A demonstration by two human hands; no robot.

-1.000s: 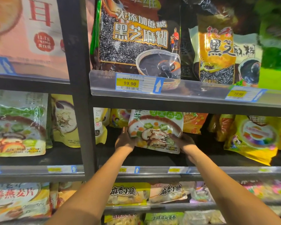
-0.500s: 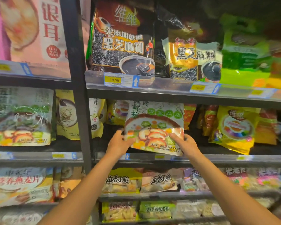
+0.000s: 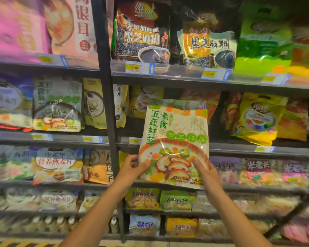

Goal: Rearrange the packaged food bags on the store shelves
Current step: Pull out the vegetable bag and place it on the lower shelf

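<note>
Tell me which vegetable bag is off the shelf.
The held bag, left hand and right hand gripping its lower corners; its twin stands shelved left of the post.

One head cam, wide-angle, close to the shelves [image 3: 239, 150], facing them straight on, tilted slightly down; arms [image 3: 100, 207] enter from bottom edge.

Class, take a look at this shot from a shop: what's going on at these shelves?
A person is holding a cream bag printed with green lettering and a bowl of vegetables, upright in front of the shelves. The left hand grips its lower left corner and the right hand grips its lower right edge. The bag rests on no shelf; it hangs in front of the middle shelf. A matching bag stands in the bay to the left.
</note>
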